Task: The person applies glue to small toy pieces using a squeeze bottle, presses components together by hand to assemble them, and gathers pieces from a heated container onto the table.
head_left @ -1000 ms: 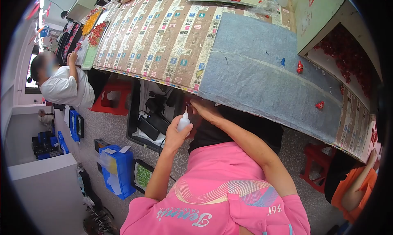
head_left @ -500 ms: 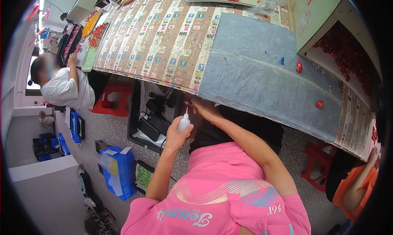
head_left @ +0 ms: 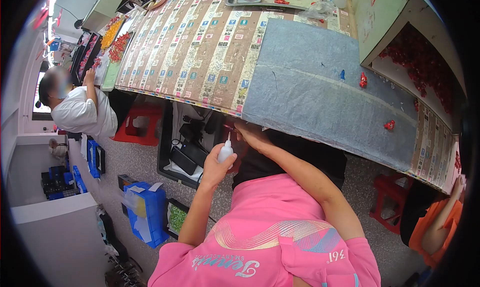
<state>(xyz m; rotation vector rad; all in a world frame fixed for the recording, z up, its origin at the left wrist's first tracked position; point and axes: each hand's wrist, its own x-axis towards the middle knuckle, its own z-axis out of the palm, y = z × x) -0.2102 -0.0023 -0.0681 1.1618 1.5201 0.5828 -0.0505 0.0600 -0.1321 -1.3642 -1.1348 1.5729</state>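
Observation:
A white squeeze bottle [head_left: 226, 152] with a narrow pointed nozzle is in my left hand [head_left: 215, 167], nozzle up. Just below the table edge, my right hand [head_left: 249, 135] has its fingers closed at a small reddish piece [head_left: 230, 123], partly hidden in shadow. The nozzle tip is close to this piece; I cannot tell whether they touch. On the grey-blue mat [head_left: 305, 77] lie a small red figure [head_left: 363, 80], another red piece [head_left: 389, 124] and a small blue piece [head_left: 342, 75].
A bin of red pieces [head_left: 417, 62] stands at right. A tray [head_left: 232, 0] holds more at the back. Under the table is a black crate [head_left: 163, 152] with dark devices; a blue crate [head_left: 156, 212] is on the floor. One person [head_left: 82, 107] sits left, another [head_left: 440, 227] right.
The view has shifted very slightly. Both hands stay almost in place, with the bottle nozzle still near the fingers of my right hand.

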